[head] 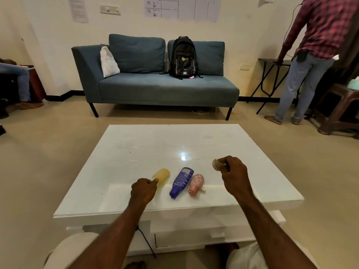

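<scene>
Three bottles lie on their sides near the front of the white glass-topped table (194, 140): a yellow bottle (162, 174), a blue bottle (181, 181) with white marks, and a pink bottle (196, 184) with white marks. My left hand (143, 190) has curled fingers, with its thumb and fingertips at the near end of the yellow bottle. My right hand (234, 175) is raised to the right of the pink bottle and pinches a small pale crumpled piece (217, 164), perhaps a cloth or tissue.
A blue sofa (161, 86) with a black backpack (183, 57) stands beyond the table. A person in a plaid shirt (310, 55) stands at the right by a folding table. Someone's legs (21, 78) show at the far left.
</scene>
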